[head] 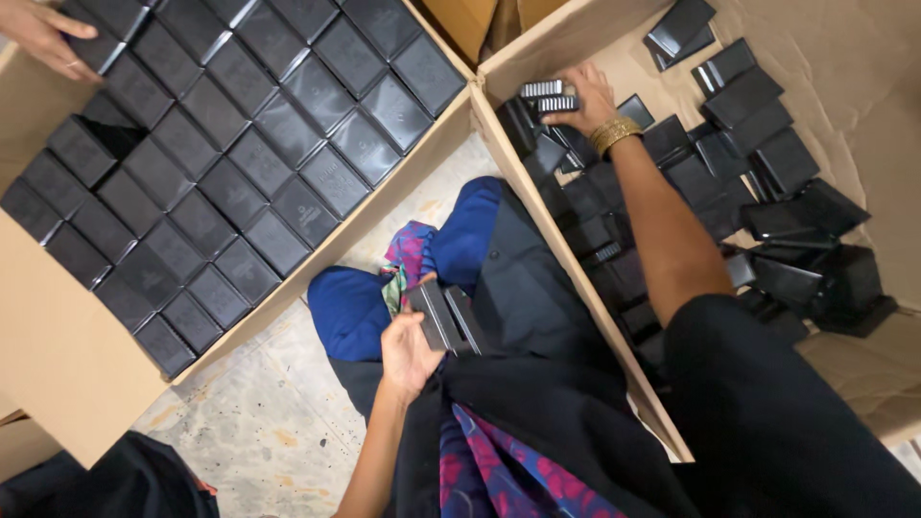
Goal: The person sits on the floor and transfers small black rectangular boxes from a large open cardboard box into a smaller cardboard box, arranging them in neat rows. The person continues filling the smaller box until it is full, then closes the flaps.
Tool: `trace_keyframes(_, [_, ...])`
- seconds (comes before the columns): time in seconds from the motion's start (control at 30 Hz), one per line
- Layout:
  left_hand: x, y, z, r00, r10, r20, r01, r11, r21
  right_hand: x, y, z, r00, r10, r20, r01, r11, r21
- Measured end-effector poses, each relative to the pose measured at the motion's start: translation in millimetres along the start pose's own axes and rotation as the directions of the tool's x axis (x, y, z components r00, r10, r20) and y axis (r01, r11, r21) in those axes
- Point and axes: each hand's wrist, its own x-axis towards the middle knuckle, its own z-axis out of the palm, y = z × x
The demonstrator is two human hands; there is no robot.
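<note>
Down at the near middle, the left hand (pixel 408 353) is curled around a pair of flat black boxes (pixel 447 317), pinching them upright over the lap, with the boxes sticking out just beyond the fingers toward the far side. Over on the right, the right hand (pixel 582 101) reaches into a cardboard carton (pixel 863 58) and closes its fingers on two more small black cases (pixel 547 97), which sit at its left fingertips above a loose heap of black boxes (pixel 767 182). On the left, a second carton (pixel 58 355) holds tightly packed rows of black boxes (pixel 240 144), and another person's hand (pixel 43 34) touches its far left corner.
</note>
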Motion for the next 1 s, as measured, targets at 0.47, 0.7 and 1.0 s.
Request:
trace_keyframes(0.47, [17, 11, -14, 0.983, 0.150, -0.108, -0.155, 0.987, -0.041, -44, -2, -21, 0.834, 0.486, 0.262, -0.467, 0.874, -0.135])
trace_keyframes(0.7, [31, 2, -1, 0.977, 0.211, 0.006, -0.210, 0.975, -0.067, -60, -19, -6, 0.844, 0.499, 0.196, -0.493, 0.866, -0.081])
trace_keyframes(1.0, [-5, 31, -44, 0.910, 0.394, -0.130, -0.409, 0.903, -0.129, -109, -86, -80, 0.746, 0.658, 0.100, -0.369, 0.283, 0.885])
